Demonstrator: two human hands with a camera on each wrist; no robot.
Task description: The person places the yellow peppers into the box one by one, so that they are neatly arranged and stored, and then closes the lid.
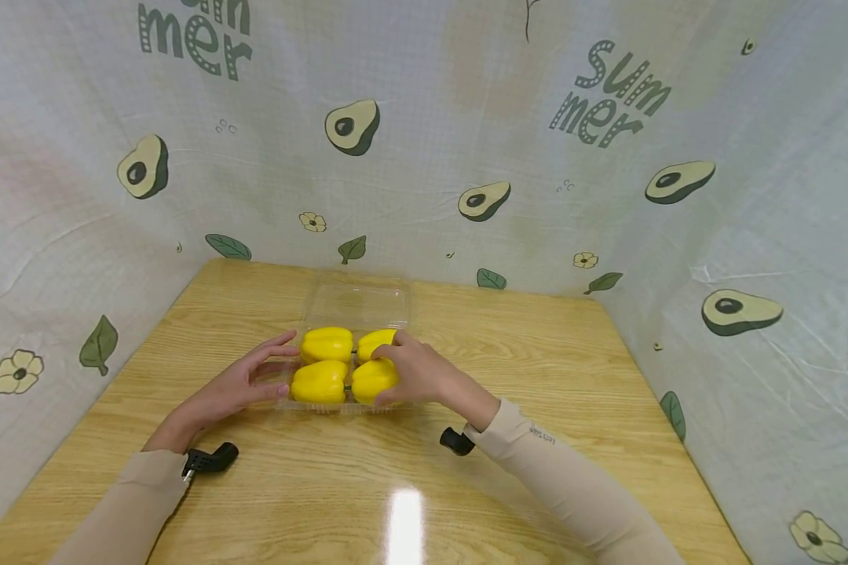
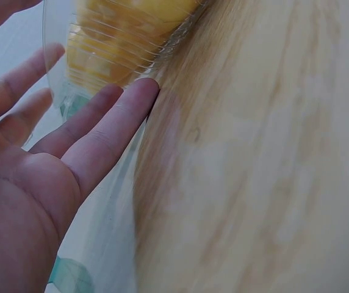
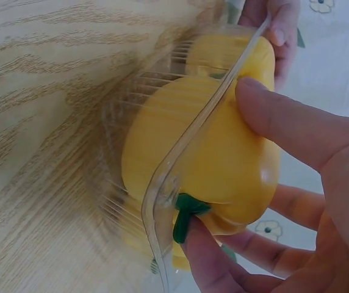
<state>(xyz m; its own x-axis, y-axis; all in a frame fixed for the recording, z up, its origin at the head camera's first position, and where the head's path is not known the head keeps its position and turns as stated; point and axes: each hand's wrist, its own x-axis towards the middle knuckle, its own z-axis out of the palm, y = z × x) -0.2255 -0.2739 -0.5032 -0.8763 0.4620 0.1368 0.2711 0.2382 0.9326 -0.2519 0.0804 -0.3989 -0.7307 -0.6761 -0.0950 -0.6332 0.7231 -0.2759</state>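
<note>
Several yellow bell peppers (image 1: 319, 383) sit in two rows inside a clear plastic clamshell box (image 3: 190, 131) on the wooden table. Its transparent lid (image 1: 356, 304) lies folded back on the far side. With thumb and fingers spread across it, my right hand (image 1: 424, 370) holds the near right pepper (image 3: 223, 162); in the right wrist view a fingertip is at its green stem (image 3: 188, 213). Part of the far right pepper (image 1: 376, 343) is covered by this hand. My left hand (image 1: 235, 386) has its fingers extended at the box's left side, fingertips right by the clear wall in the left wrist view.
The wood-grain table (image 1: 537, 369) extends on both sides of the box and toward me. A white curtain (image 1: 424, 157) printed with avocados and leaves hangs behind and beside it. Black wrist-worn devices (image 1: 212, 457) show at both sleeves.
</note>
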